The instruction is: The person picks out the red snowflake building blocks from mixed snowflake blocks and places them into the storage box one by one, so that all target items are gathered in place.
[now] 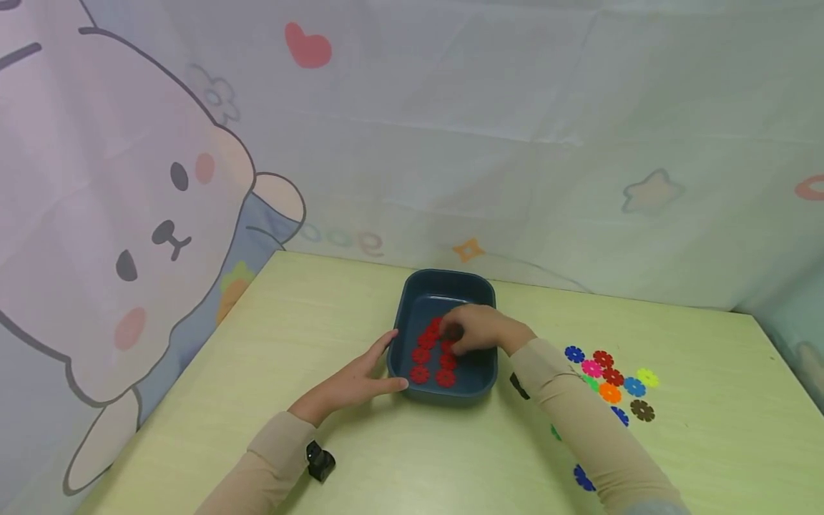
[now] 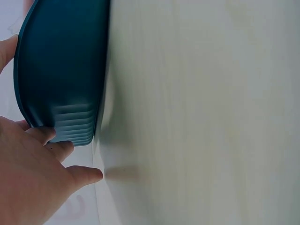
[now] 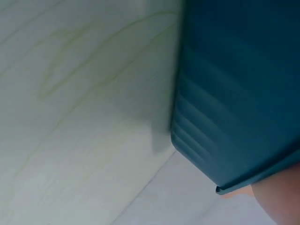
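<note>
A dark blue plastic bin (image 1: 443, 393) stands on the table, with several red flower-shaped discs (image 1: 420, 374) lying in two rough rows on its floor. My right hand (image 1: 479, 327) reaches over the bin's right side and pinches a dark brownish disc (image 1: 453, 332) between thumb and fingers, low over the red ones. In the right wrist view the bin wall (image 3: 234, 103) covers most of that hand. My left hand (image 1: 360, 379) rests against the bin's left side, fingers spread, thumb at the near left corner. The left wrist view shows its fingers (image 2: 61, 150) by the ribbed outer wall.
To the right of the bin, loose flower-shaped discs in mixed colours lie scattered, among them an orange disc (image 1: 610, 393), a brown disc (image 1: 642, 410) and a yellow disc (image 1: 647, 378). My right forearm passes over some. A printed curtain (image 1: 515, 143) hangs behind the table (image 1: 309, 300).
</note>
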`<state>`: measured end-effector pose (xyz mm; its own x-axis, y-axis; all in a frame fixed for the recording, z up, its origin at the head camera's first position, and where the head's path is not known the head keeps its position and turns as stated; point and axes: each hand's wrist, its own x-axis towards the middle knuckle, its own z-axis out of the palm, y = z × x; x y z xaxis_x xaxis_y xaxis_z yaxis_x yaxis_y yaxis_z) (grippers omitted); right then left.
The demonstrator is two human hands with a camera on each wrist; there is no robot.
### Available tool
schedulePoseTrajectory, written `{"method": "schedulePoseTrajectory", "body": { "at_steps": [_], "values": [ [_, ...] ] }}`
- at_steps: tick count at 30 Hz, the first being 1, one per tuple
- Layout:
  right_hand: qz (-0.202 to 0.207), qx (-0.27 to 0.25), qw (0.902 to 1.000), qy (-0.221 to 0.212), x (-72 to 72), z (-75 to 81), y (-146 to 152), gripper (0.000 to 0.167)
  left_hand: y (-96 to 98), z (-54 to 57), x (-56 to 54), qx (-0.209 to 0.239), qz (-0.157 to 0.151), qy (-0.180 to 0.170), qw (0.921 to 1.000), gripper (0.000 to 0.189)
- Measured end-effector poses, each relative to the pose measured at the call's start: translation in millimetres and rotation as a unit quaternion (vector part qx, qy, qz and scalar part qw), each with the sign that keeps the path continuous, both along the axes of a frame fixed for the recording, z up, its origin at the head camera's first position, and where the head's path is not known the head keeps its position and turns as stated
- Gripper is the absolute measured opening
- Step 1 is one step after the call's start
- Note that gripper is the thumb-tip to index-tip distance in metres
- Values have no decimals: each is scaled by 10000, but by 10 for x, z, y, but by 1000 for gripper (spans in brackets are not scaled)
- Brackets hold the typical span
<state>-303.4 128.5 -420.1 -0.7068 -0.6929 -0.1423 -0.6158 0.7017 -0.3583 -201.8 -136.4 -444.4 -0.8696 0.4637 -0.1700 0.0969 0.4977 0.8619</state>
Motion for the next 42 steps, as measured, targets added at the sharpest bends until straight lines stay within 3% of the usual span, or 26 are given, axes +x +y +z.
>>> {"method": "schedulePoseTrajectory", "body": {
  "at_steps": [6, 11, 16, 22, 29, 34, 42],
  "values": [
    [-28, -1060, 9938, -342, 35, 93, 104, 39, -3, -14, -14, 23, -52, 38, 10000, 87],
    [-227, -1410, 9894, -275, 124, 227, 371, 44, 1, -13, -18, 32, -74, 59, 9999, 88],
    [-651, -1556, 9856, -96, 200, 261, 785, 43, 5, -15, -21, 22, -68, 37, 10000, 88],
    [-1390, -1389, 9805, 42, 354, 258, 1319, 41, 9, -25, -24, 12, -92, 51, 9999, 88],
    [-1953, -1090, 9747, -3, 595, 124, 1862, 43, 6, -10, -11, -30, -52, 36, 10000, 90],
    [-2386, -1027, 9650, -369, 739, -35, 2125, 43, 2, -15, -16, -36, -70, 62, 9999, 90],
    [-2841, -753, 9548, -450, 796, -290, 2394, 51, 14, -18, -22, -13, -114, 54, 9999, 88]
  ]
}}
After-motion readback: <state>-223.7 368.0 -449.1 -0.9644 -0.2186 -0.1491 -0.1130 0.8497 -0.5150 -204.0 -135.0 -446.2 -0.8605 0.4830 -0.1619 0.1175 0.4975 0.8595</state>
